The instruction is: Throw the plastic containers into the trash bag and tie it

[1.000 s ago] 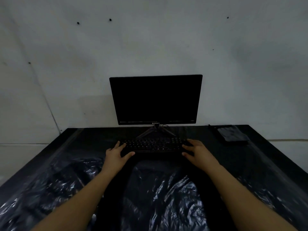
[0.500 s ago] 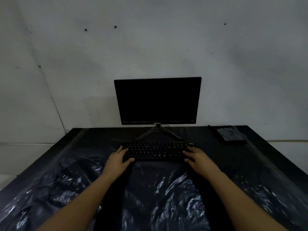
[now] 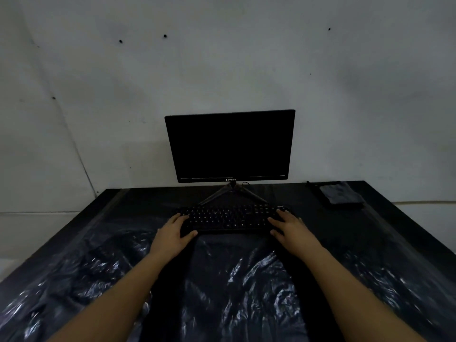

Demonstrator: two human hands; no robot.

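Note:
A black trash bag [image 3: 249, 280] lies crumpled and glossy across the near half of the dark table [image 3: 385, 218]. No plastic containers show in the head view. Both my arms reach forward over the bag to a black keyboard [image 3: 232, 218] at mid-table. My left hand [image 3: 172, 233] holds the keyboard's left end, fingers on top and thumb along its front edge. My right hand [image 3: 291, 229] grips the right end the same way.
A dark monitor [image 3: 230, 146] on a splayed stand rises just behind the keyboard, against a grey wall. A small dark flat box [image 3: 341, 196] sits at the table's far right corner. The table's left and right edges drop off to a pale floor.
The keyboard's two ends, covered by my hands a second ago, now show more. My hands sit a little further out on it, and the view has shifted slightly.

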